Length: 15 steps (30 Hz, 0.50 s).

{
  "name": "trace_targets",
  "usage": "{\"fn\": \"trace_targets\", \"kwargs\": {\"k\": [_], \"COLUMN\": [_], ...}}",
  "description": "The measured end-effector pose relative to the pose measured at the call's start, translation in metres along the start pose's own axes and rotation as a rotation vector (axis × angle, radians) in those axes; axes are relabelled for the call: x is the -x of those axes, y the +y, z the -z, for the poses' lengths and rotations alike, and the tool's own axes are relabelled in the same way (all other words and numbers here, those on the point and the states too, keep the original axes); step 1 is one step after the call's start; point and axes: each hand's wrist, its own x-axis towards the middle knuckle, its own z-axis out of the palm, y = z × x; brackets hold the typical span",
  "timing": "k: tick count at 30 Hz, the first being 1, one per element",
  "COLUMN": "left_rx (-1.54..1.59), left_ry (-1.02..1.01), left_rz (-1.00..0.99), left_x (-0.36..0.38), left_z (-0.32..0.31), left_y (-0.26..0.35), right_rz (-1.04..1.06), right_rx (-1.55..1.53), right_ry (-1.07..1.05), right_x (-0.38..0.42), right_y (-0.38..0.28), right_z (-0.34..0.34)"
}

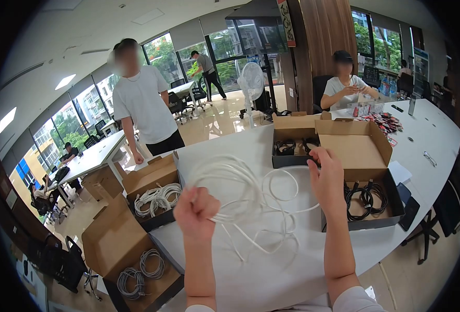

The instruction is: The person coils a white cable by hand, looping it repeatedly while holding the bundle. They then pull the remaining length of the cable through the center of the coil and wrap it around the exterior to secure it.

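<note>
My left hand point(196, 210) is closed round a loose coil of white cable point(235, 171), which is blurred by motion. Loops of the same cable trail over the white table point(209, 270) toward the right. My right hand point(326, 177) is raised on the right, fingers bent, near the loose cable's far end; whether it pinches the cable I cannot make out. Left of my hands, an open box point(160, 221) holds white cable coils point(158, 198). Nearer me, another box point(162, 291) holds grey cable coils point(131, 282).
Behind my right hand stands a box of black cables point(286, 147); another point(365, 200) is at the right. A person point(144, 104) stands across the table, and another point(347, 88) sits beside small red packets point(383, 122). Glasses point(430, 159) lie at the right.
</note>
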Motion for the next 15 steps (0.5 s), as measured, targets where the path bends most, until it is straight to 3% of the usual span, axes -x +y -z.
{"fn": "trace_targets", "kwargs": {"k": [1, 4, 7, 9, 11, 12, 15], "left_rx": [-0.029, -0.066, -0.168, -0.324, -0.599, -0.735, -0.881], "left_ry": [0.037, 0.065, 0.062, 0.094, -0.028, -0.092, -0.249], "left_rz": [-0.037, -0.028, 0.080, 0.126, 0.286, 0.365, 0.333], "left_x": [0.001, -0.001, 0.000, 0.007, 0.010, 0.011, 0.015], "left_z": [-0.003, -0.002, -0.003, -0.019, -0.035, -0.041, -0.048], "left_y": [0.008, 0.014, 0.008, -0.007, -0.012, -0.015, -0.026], "right_rz": [0.014, -0.088, 0.038, 0.147, 0.283, 0.299, 0.289], "right_rx": [0.010, -0.348, -0.620, -0.612, -0.579, -0.579, -0.637], "right_ry": [-0.015, -0.166, -0.243, -0.251, -0.302, -0.396, -0.758], "right_x": [0.000, -0.001, 0.004, 0.008, 0.009, 0.010, 0.016], "right_y": [0.000, -0.015, -0.029, -0.048, -0.056, -0.057, -0.052], "right_z": [0.004, 0.012, 0.014, 0.023, 0.029, 0.030, 0.030]}}
